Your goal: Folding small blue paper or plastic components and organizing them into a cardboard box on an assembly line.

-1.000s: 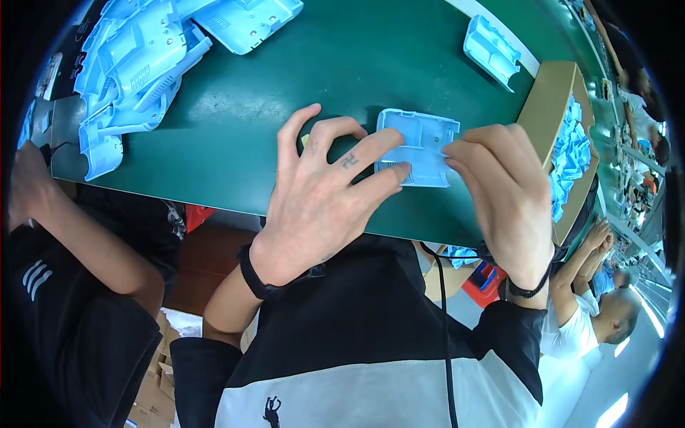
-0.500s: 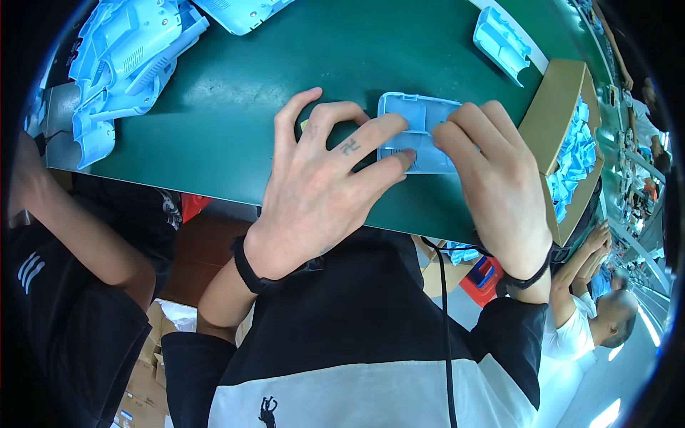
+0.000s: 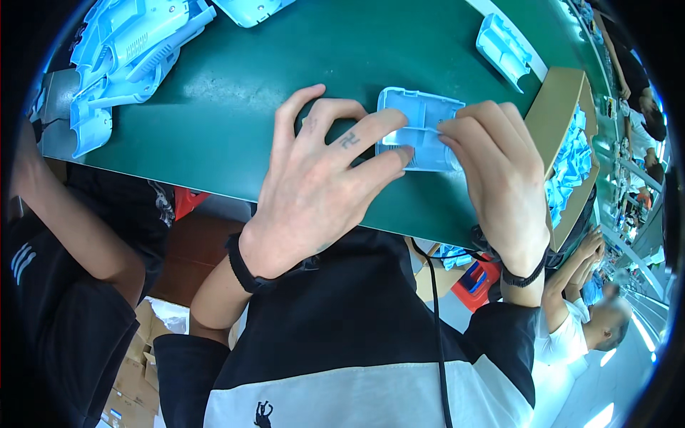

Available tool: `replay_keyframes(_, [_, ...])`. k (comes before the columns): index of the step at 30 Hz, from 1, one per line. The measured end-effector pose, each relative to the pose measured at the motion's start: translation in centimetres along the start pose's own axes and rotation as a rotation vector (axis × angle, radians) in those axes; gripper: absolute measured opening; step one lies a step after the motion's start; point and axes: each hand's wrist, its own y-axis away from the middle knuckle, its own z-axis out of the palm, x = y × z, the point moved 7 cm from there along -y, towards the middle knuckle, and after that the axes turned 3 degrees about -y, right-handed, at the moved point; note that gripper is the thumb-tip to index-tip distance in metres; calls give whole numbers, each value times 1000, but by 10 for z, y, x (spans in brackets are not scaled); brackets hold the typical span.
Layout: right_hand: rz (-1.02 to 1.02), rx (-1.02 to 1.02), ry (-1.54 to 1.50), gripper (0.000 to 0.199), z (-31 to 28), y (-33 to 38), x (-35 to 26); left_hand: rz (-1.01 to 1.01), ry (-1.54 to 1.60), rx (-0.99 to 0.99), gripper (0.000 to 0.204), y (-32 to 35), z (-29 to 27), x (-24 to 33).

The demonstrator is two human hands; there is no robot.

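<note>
Shifting inward since the first frame, my right hand (image 3: pixel 505 178) is covering more of the blue shell (image 3: pixel 428 148). My splayed left hand (image 3: pixel 310 175) is bracing its left side near the desk's (image 3: pixel 235 132) front edge, ideally firmly; whether my bunched right fingertips are gripping anything, I cannot tell.

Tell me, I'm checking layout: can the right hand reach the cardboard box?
Probably yes: the box stands open beside the right hand, nothing visibly between them, though that hand is at the blue shell.
</note>
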Motion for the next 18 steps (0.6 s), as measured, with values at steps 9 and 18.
replay_keyframes(9, [55, -74, -7, 14, 6, -13, 1, -12, 13, 15, 18, -2, 0, -2])
replay_keyframes(18, [-52, -117, 34, 14, 6, -16, 1, 8, -14, 32, 18, -3, 1, -2])
